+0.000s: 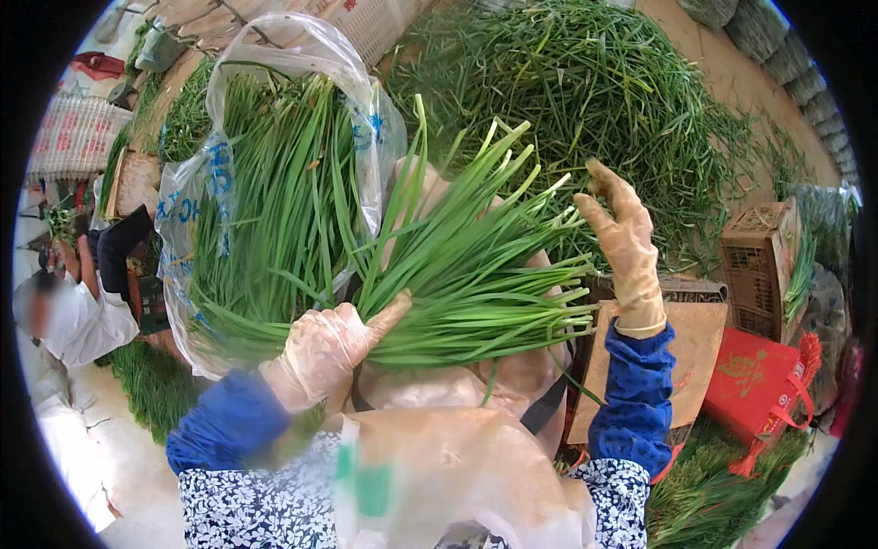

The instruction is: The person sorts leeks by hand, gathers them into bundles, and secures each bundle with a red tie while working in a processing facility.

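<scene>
My left hand, in a pale translucent glove, is closed round a bunch of garlic chives. The long green leaves fan out over my lap, with their pale cut ends toward the right. My right hand, in the same kind of glove, is raised just beyond those ends. Its fingers are bent and apart, with nothing in them. Left of the held bunch, an open clear plastic bag with blue print is packed with more chives.
A large heap of loose green leaves lies ahead. To the right are a wooden board, a red box with tassels and a brown crate. Chive bundles lie on the floor at left, near another person.
</scene>
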Demonstrator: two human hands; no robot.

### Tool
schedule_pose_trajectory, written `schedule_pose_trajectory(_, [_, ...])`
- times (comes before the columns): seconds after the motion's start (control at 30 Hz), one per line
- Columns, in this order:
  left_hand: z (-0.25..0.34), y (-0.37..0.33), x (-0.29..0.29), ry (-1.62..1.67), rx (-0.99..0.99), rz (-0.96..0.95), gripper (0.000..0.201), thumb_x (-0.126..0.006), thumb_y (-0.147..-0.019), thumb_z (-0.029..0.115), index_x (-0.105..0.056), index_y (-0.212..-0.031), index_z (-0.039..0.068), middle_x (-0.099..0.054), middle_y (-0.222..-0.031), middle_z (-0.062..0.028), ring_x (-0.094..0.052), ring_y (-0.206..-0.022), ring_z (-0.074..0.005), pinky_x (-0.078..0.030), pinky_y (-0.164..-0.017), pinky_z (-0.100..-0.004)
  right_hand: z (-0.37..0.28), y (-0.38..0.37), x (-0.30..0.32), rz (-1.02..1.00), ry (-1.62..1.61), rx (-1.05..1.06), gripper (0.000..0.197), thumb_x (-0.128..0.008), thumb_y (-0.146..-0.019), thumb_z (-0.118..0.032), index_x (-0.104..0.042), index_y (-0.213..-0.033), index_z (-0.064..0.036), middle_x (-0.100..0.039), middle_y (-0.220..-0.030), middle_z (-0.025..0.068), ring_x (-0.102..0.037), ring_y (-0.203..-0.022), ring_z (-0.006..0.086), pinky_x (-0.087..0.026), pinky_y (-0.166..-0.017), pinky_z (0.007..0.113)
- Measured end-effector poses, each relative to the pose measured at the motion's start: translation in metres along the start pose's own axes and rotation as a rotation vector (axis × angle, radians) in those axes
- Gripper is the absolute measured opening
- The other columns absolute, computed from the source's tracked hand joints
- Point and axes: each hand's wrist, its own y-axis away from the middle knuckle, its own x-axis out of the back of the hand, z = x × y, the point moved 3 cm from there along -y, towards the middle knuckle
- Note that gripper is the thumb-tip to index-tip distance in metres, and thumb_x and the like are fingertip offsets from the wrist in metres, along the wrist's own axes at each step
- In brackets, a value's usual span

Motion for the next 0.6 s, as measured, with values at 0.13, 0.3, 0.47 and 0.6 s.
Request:
schedule_pose_trajectory(0.13, [-0.003,0.002,-0.011,0.020,-0.013,0.014,0.086,-0.057,-0.079,0.002,-0.028,-0.154,0.032,-0.047,-0.067,-0.0097,-0.056,-0.050,-0.0251,-0.048,-0.045,-0.0383,-0.023,-0.018,-0.026,-0.081,0.320,0.356,0.048,-0.062,-0.083,-0.007,-0.061,-0.130,-0.0161,-0.063,-0.118,0.0172,-0.054,-0.117,0.0345,-0.043,-0.102,0.040])
schedule_pose_trajectory(0.3, [-0.004,-0.004,-0.006,0.066,-0.039,0.083,0.080,-0.057,-0.081,0.004,-0.034,-0.152,0.031,-0.046,-0.065,-0.0091,-0.054,-0.048,-0.0261,-0.047,-0.043,-0.0398,0.030,-0.027,-0.007,0.224,-0.266,-0.154,0.052,-0.064,-0.089,-0.055,-0.069,-0.107,-0.0063,-0.069,-0.091,0.0095,-0.066,-0.088,0.0218,-0.052,-0.078,0.031])
schedule_pose_trajectory(0.47, [-0.005,0.001,-0.018,0.046,-0.030,0.127,0.077,-0.055,-0.082,0.003,-0.035,-0.151,0.031,-0.045,-0.064,-0.0082,-0.053,-0.047,-0.0239,-0.046,-0.042,-0.0377,0.011,-0.015,-0.023,-0.336,0.268,-0.275,0.069,-0.061,-0.083,-0.065,-0.072,-0.103,0.0006,-0.073,-0.093,0.0171,-0.069,-0.086,0.0310,-0.052,-0.080,0.039])
schedule_pose_trajectory(0.6, [-0.007,-0.003,-0.020,0.085,-0.039,0.156,0.079,-0.054,-0.080,0.001,-0.036,-0.151,0.033,-0.042,-0.063,-0.0073,-0.051,-0.046,-0.0221,-0.045,-0.041,-0.0356,0.011,0.006,-0.035,-0.362,-0.259,-0.256,0.018,-0.069,-0.087,-0.006,-0.071,-0.104,0.0016,-0.072,-0.091,0.0055,-0.064,-0.080,0.0110,-0.051,-0.072,0.025])
